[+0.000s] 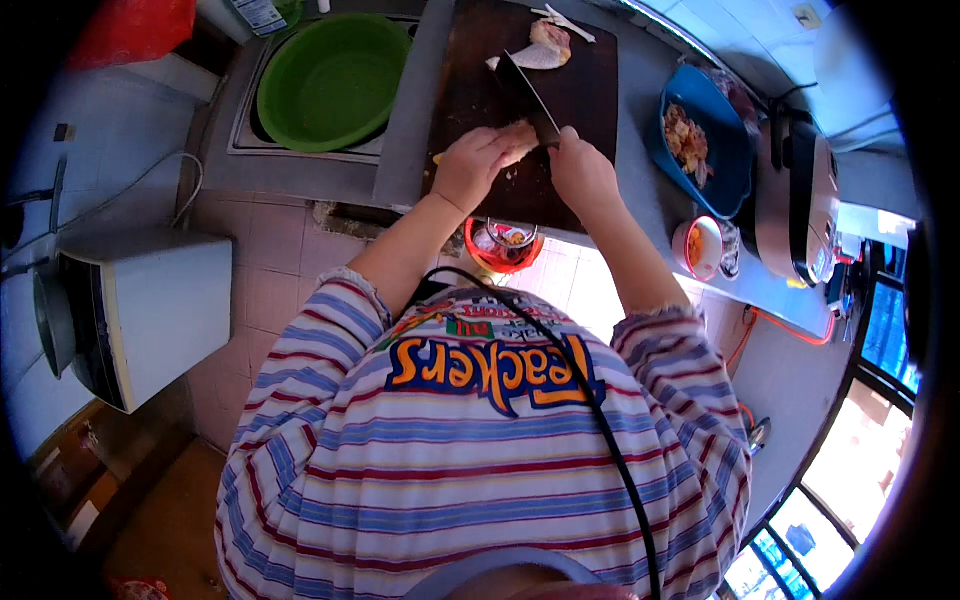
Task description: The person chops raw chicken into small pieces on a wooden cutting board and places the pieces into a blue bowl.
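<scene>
My right hand (583, 171) grips the handle of a cleaver (528, 96), its blade slanting up and left over a dark cutting board (480, 67). Under my left hand (472, 161) a piece of raw meat (519, 142), likely chicken, is held against the board. The cleaver's heel end is right beside that piece; whether it touches cannot be made out. Farther up the board lies a raw chicken leg (551, 49), partly behind the blade tip. Thin white pieces (571, 24) rest near the board's far edge.
A green basin (330, 82) sits over the sink at left. To the right stand a blue basin (712, 165) with chopped meat (684, 142), a small red-rimmed bowl (699, 247) and a rice cooker (799, 199). Below the counter edge is a red-lined bin (504, 255).
</scene>
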The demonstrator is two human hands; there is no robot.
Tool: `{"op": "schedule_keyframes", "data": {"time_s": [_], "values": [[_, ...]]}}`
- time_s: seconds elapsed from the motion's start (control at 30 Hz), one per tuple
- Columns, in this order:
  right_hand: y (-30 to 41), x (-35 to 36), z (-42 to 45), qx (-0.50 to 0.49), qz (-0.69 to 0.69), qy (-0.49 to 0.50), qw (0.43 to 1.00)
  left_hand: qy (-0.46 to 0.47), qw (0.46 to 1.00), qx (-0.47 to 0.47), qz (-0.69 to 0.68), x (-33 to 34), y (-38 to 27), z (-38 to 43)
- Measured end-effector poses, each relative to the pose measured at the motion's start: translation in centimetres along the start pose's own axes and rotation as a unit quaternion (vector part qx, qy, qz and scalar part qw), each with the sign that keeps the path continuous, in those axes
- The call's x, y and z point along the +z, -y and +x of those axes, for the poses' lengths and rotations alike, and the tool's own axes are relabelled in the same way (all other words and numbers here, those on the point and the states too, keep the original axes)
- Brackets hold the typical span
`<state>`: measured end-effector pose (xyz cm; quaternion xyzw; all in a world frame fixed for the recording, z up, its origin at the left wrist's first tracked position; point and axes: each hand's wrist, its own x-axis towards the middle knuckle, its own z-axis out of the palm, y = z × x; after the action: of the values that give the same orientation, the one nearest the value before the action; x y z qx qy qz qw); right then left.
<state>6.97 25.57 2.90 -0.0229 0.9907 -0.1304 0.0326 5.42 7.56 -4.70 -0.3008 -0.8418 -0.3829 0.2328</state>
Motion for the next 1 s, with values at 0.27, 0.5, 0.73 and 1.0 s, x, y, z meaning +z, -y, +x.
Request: {"op": "schedule_keyframes", "data": {"time_s": [0.27,0.5,0.73,1.0], "values": [[-0.9,-1.3,-4.5,0.060,-0.011,0.084,0.995,0.024,0.999,-0.031,0.005,0.1,0.0,-0.5],[1.5,1.0,1.8,-0.004,0.007,-0.006,1.000,0.057,0.998,-0.010,-0.033,-0.2,-0.3,-0.5],[-3.8,-0.3,-4.9,0.093,0.032,0.050,0.994,0.026,0.999,-0.003,-0.033,-0.5,-0.2,-0.4],[-0.1,-1.4,-4.6,0.059,0.077,-0.058,0.994,0.006,1.000,-0.007,-0.029,-0.3,-0.1,-0.6]]}}
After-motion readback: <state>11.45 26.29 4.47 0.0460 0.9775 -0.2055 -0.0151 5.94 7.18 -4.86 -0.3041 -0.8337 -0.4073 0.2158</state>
